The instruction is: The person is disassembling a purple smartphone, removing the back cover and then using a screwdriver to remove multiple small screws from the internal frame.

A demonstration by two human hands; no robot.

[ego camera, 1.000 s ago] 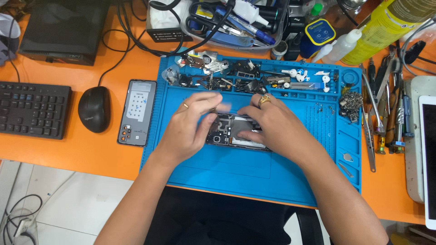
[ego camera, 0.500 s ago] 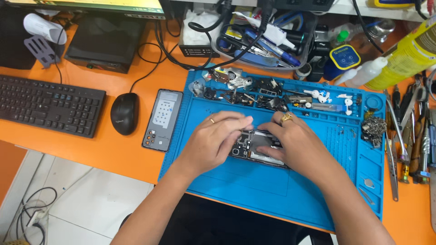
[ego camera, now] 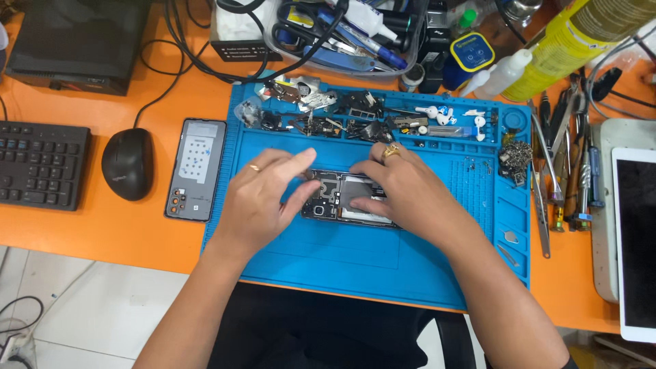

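1. Black keyboard (ego camera: 41,165) is seen at the far left on the orange desk (ego camera: 137,236); a black mouse (ego camera: 128,163) is placed just beside it.
2. Grey phone back cover (ego camera: 195,169) is laid flat between the mouse and the blue repair mat (ego camera: 383,260), touching the mat's left edge.
3. Left hand (ego camera: 263,198) is held over the mat's left part, fingers spread fairly wide; nothing is gripped. Its thumb is pressed against the left end of the opened phone (ego camera: 342,198); a ring is worn on one finger.
4. Opened phone is laid flat near the mat's centre, internals facing up, between both hands.
5. Right hand (ego camera: 403,191) is rested on the phone's right part, fingers loosely curved and narrow; whether anything small is pinched cannot be told. A ring is worn here too.
6. Small parts and screws (ego camera: 355,116) are scattered along the mat's top compartments.
7. Tweezers and screwdrivers (ego camera: 564,171) are lined up right of the mat; a white tablet (ego camera: 635,239) is cut off at the right edge.
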